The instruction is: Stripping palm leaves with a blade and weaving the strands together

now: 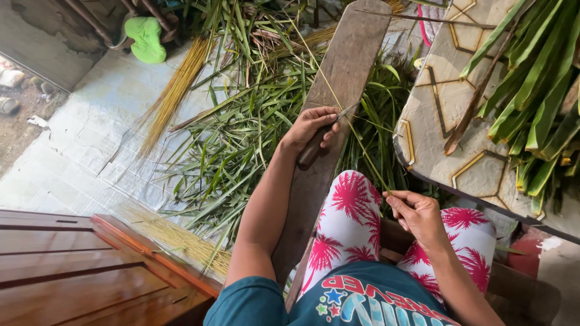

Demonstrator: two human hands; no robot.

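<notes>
On the far left lies a wooden bench (72,265), and beyond it a bundle of yellow leaf ribs (172,96) rests on the pale woven mat (78,151), well apart from both hands. Green leaf strips (235,139) are spread over the mat, just left of the left hand.

The left hand (311,127) is closed around the dark handle of a small knife (329,136). The blade points up and to the right from this fist, and it touches the thin leaf rib (356,136) on the long wooden plank (338,90). The plank runs from the lap away from the person, under the left hand.

The rib is very long and thin. Its long axis goes from the upper left, above the knife, down to the right, and it ends in the right hand (417,214). The right hand pinches the near end between thumb and fingertips; the other fingers are curled loosely. So the rib lies up and to the left of this pinch, and the left hand is the nearer one to its middle part.

To the right stands a patterned table (447,102) with long green leaves (538,78) on it.
</notes>
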